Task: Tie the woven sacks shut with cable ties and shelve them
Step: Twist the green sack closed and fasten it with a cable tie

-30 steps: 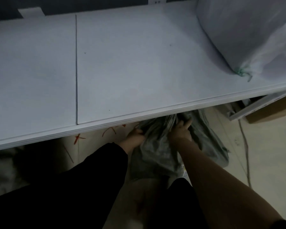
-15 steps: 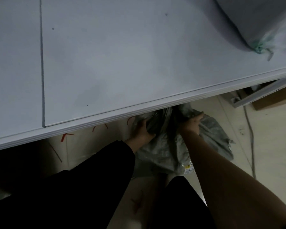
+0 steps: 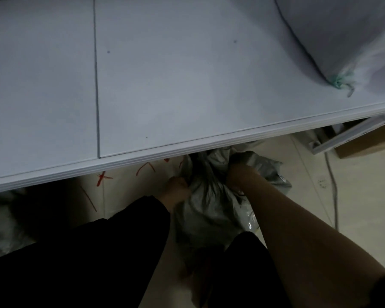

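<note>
A grey woven sack (image 3: 207, 210) stands on the floor just below the front edge of the white shelf board (image 3: 165, 85). My left hand (image 3: 178, 187) grips the gathered fabric at the sack's left side. My right hand (image 3: 238, 172) grips the bunched mouth on the right, partly tucked under the shelf edge. A white sack (image 3: 342, 36) lies on the shelf at the far right, its neck tied with something green (image 3: 340, 77). No loose cable tie shows.
The shelf board's front edge (image 3: 187, 150) overhangs the sack's top. Red marks (image 3: 105, 176) are on the pale floor. A cable (image 3: 333, 190) runs along the floor at right, beside a cardboard box (image 3: 369, 141) and a white frame rail (image 3: 347, 138).
The view has tipped and shifted. My hands have drawn the sack's mouth closer together, with more fabric bunched between them.
</note>
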